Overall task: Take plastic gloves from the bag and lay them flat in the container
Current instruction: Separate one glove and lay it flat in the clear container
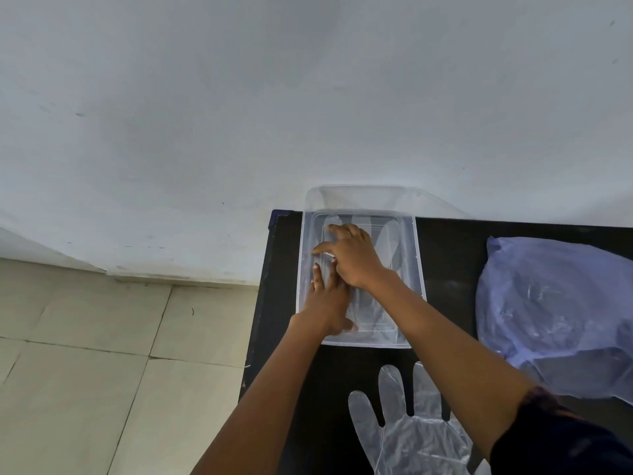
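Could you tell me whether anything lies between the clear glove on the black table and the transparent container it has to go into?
No object does. Only bare black table separates the clear plastic glove from the transparent rectangular container, though both hands currently occupy it.

The right arm covers part of the table glove (404,437), which the bottom edge crops. The right edge cuts the bag (561,313).
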